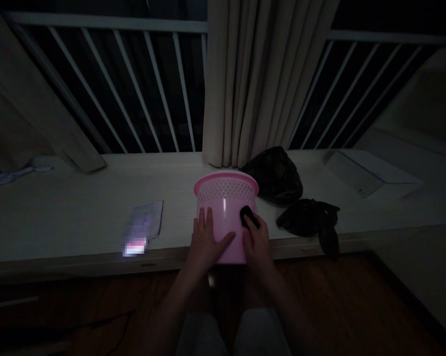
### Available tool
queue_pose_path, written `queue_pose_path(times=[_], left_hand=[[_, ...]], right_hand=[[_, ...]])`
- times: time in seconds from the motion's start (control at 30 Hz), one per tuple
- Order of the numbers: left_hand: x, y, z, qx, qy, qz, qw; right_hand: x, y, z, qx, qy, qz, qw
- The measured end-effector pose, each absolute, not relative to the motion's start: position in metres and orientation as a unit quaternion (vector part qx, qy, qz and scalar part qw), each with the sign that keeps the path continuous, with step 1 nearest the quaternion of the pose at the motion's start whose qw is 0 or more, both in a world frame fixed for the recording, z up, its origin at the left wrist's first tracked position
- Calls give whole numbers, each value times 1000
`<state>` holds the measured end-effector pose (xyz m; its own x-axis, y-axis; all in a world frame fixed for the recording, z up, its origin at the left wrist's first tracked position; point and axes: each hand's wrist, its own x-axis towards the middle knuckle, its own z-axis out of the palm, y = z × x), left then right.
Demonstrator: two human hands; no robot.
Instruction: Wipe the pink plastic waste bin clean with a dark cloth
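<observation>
A pink plastic basket (227, 232) with a lattice band under its rim stands upright at the front edge of the pale ledge. My left hand (208, 240) lies against the basket's near left side, fingers stretched and thumb spread. At the right side of the basket, my right hand (258, 240) grips a small black object (249, 216) between thumb and fingers. Its kind is too dark to make out. The inside of the basket is hidden from this angle.
Two crumpled black plastic bags (276, 175) lie right of the basket. To the left, a blurred, glowing phone-like object (136, 242) rests by some paper (156, 217). A white box (371, 173) sits far right. Curtains (241, 84) and railings (107, 22) stand behind the ledge (78, 207).
</observation>
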<state>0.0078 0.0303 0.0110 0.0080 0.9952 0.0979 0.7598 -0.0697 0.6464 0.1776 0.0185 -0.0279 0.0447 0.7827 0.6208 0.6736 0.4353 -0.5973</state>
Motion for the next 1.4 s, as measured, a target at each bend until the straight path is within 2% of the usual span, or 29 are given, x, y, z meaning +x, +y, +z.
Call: queue_pose_path(times=[0.2,0.4,0.63,0.93,1.03,1.2,1.4], left_hand=[[9,34,8,678,644,289,205],[12,29,10,664,666,257,222],[16,28,6,661,665,284,200],[12,27,-6,687,639,297,174],[13,25,-8,708,619,318,119],[18,20,-3,767,491,410,-49],[16,20,4,750,506,422,-69]], right_hand=[[174,22,-13,-501,-734,18,458],[170,16,4,-456,-785,43,417],[169,23,0,-523,-735,20,430],[163,17,8,-478,-782,27,400],[165,20,4,-478,-777,37,407],[168,20,1,-449,-781,85,426],[171,16,-9,-510,-676,124,518]])
